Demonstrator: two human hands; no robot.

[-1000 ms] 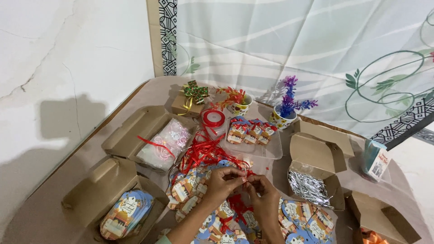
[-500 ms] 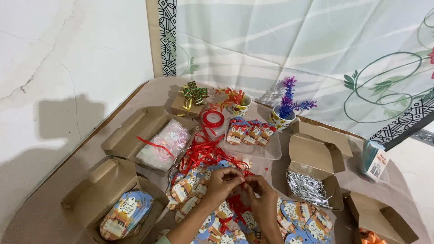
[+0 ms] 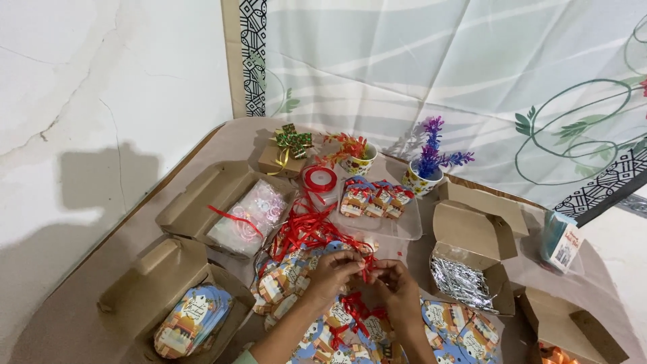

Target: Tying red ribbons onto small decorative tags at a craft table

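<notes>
Where the bench point(image 3: 135, 222) runs up against the white wall on the left, its edge is bare for a long stretch, and that strip is about the only open room there is. The far edge sits under a patterned curtain point(image 3: 438, 74), with a small gift box with a bow point(image 3: 284, 156), a cup of orange flowers point(image 3: 353, 156) and a cup of purple flowers point(image 3: 427, 170) lined along it. Open cardboard boxes crowd the sides: one at the near left holds a stack of printed tags point(image 3: 192, 322), one behind it a clear bag of pink bits point(image 3: 248, 217), and one on the right a bundle of silver shreds point(image 3: 459, 282).

In the middle, a tangle of loose red ribbon point(image 3: 306, 229) spreads from a red ribbon spool point(image 3: 319, 179) down toward the hands, beside a clear tray of small wrapped packets point(image 3: 376, 201).

The left hand point(image 3: 333, 271) and right hand point(image 3: 397, 286) meet close together over a heap of blue and orange packets point(image 3: 290, 283). Both are nearly closed, fingertips pinched on a short red ribbon piece point(image 3: 367, 265) stretched between them, just above the heap. Whether the ribbon is tied to a packet beneath I cannot tell; the fingers hide it.
</notes>
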